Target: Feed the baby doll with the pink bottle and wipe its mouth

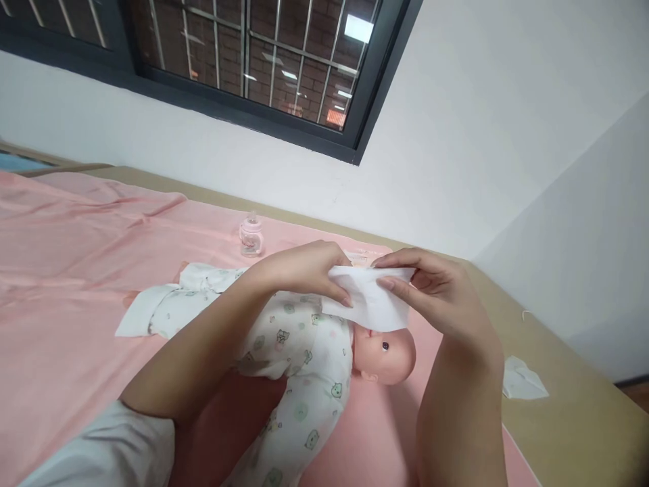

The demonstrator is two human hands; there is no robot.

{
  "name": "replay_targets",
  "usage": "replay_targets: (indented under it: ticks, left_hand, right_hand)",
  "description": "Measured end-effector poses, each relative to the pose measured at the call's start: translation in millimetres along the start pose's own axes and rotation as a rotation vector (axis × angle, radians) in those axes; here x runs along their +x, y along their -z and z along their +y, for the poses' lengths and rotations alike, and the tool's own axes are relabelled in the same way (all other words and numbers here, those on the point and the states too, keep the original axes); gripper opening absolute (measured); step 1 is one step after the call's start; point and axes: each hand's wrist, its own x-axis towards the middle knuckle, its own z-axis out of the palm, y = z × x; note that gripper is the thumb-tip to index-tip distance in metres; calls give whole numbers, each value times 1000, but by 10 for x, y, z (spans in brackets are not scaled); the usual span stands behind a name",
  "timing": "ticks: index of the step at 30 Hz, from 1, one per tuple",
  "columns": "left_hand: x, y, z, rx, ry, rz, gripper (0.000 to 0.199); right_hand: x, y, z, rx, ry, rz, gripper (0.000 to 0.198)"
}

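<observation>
A white tissue point(378, 301) is stretched between my two hands, above the face of a baby doll point(388, 355). My left hand point(317, 270) pinches its left edge, thumb on the near side. At the upper right, my right hand point(423, 287) grips the tissue between thumb and fingers. The doll lies on its back with its head toward the right, dressed in a white patterned outfit point(299, 338). The tissue hides part of its face, and my left forearm covers part of its body.
A pink sheet point(65, 270) lies under the doll on a tan surface point(572, 419). A small baby bottle point(251, 237) stands behind the doll, near the wall. A crumpled white tissue point(522, 379) lies at the right. Above is a dark-framed window point(355, 128) with bars.
</observation>
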Motion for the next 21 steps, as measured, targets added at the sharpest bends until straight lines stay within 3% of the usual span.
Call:
replay_targets:
  ticks: [6,14,17,21]
  left_hand:
    - [-50,7,29,-166,-108,30,30]
    - [-84,-107,169,-319,-449,362,18]
    - [-94,-128,182,-369,-362,418,23]
    - [-98,-130,169,-397,-178,337,25]
  right_hand:
    - [3,1,35,53,-5,62,24]
    - [6,6,48,60,-24,36,44]
    - [-4,15,58,79,-50,25,59]
    - [9,79,144,89,-90,27,67]
